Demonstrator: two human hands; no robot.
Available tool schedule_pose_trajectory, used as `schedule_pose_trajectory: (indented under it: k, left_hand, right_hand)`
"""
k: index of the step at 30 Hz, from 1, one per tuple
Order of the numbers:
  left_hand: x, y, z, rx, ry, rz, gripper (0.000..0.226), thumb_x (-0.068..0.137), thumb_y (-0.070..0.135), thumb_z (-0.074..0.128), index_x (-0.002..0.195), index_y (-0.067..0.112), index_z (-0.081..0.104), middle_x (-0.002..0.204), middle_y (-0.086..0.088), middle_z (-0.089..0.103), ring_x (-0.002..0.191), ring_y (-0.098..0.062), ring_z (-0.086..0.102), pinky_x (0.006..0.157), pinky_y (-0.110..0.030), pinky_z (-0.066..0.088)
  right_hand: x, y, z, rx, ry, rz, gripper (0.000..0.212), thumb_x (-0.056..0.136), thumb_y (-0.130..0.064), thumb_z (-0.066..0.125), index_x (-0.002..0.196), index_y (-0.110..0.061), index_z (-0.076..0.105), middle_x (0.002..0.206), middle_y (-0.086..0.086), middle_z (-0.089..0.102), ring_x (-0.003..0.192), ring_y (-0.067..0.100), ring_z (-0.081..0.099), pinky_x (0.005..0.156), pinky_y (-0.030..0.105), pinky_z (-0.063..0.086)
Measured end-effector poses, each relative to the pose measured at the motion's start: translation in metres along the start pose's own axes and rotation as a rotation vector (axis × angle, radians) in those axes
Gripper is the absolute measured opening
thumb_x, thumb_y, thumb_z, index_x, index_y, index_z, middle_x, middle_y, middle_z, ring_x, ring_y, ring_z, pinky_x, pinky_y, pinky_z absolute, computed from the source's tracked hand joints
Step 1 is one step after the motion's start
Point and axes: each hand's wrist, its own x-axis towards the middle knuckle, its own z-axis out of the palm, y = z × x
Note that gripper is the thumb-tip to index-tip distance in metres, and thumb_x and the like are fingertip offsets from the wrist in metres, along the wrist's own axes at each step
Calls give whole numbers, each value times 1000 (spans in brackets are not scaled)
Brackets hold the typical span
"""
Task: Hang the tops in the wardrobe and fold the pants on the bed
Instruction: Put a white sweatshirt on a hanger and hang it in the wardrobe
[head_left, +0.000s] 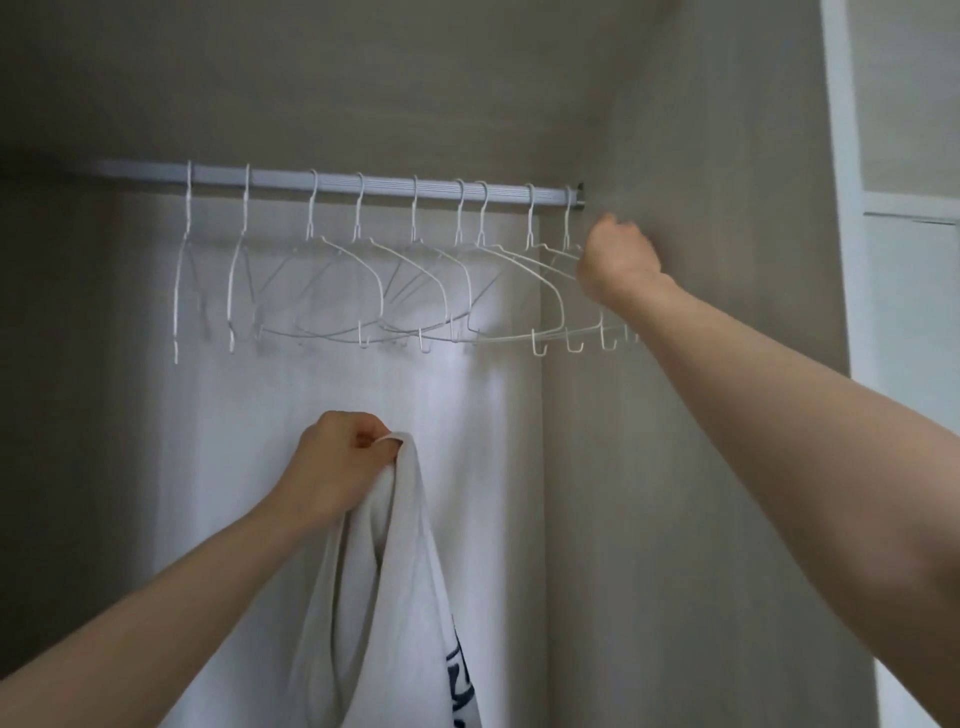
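A smooth ribbed metal rail (337, 181), pale and tube-shaped, is running across the wardrobe (701, 364), whose matte grey-beige walls are showing a faint woven grain. Nine thin white wire hangers (415, 291) are dangling from it, each bent into rounded shoulders with small hooks along the bottom bar; the two at the left are hanging edge-on, the rest are overlapping at angles.

The right hand (615, 260) is reaching up to the rail's right end, its fingers curling round the shoulder of the rightmost hanger (563, 249), just beside the side wall.

The left hand (337, 467) is holding up a top (405, 597) below the hangers, fingers and thumb pinching it at its upper edge. The top is soft white knit cloth, drooping in long folds out of the bottom of the view. Dark blue printed marks are showing low on its right side, but they are creased and cut off, so I cannot read them.

A white shelf unit (852, 208) with flat glossy edges is standing at the far right.
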Motion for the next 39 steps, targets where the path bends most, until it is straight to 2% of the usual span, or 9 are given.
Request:
schedule_pose_trajectory:
  k: [5,7,9,14,20,24,32,35,39]
  left_hand:
    - [10,-9,9,72,-58,24,34,86,13,66,54,22,61,52,9,56,53,-5,49,53,-15,35]
    - [11,-11,12,71,-96,31,34,86,13,65,54,23,62,55,9,59,55,-6,51,54,-16,37]
    - [12,-13,15,96,-133,43,33,87,14,65,55,23,64,58,8,62,54,0,52,54,-13,38]
    - [13,-18,19,135,-175,41,33,86,13,67,55,26,63,54,15,62,54,8,55,55,-9,39]
    - [10,-21,17,224,-167,104,32,94,18,57,62,21,52,62,5,55,56,-6,47,59,-23,37]
    - [6,-24,8,312,-169,99,33,98,23,49,65,23,44,62,8,50,59,-10,46,63,-32,38]
    - [-2,-15,-6,178,-214,-57,31,96,19,56,65,16,54,66,2,52,60,-9,46,56,-25,34]
    - [-13,-12,-5,95,-221,-112,36,95,15,57,59,16,53,61,3,49,56,-8,43,51,-22,31]
    - [-26,-11,-1,78,-216,-168,36,94,17,58,58,15,54,59,2,49,54,-10,43,51,-24,31]
  right_hand:
    - [21,-4,13,146,-66,76,31,91,0,46,120,8,55,112,27,65,118,36,57,93,37,47]
    - [26,-1,15,194,-188,128,18,92,0,47,93,7,64,50,17,64,81,21,73,69,28,53]
    - [32,4,21,332,-305,220,26,93,-2,47,68,-2,56,27,2,48,35,14,59,40,17,45]
    - [30,17,33,550,-399,321,36,94,-7,37,60,-7,50,38,7,50,50,21,44,57,25,36]
    - [33,12,29,770,-267,366,25,97,-7,32,92,-8,55,78,8,56,57,17,53,58,30,44]
    - [37,11,14,853,-187,324,26,96,-9,42,71,-16,41,99,12,52,83,24,53,79,39,48]
    - [5,15,-11,604,-48,260,29,95,-3,48,66,-6,44,69,10,45,67,19,45,61,28,44]
    - [-33,24,-22,558,-39,262,13,92,-8,49,86,-1,58,82,14,49,83,22,49,71,30,39]
    - [-90,34,-32,581,-99,273,30,90,-12,49,112,3,62,98,14,55,91,29,54,72,32,41]
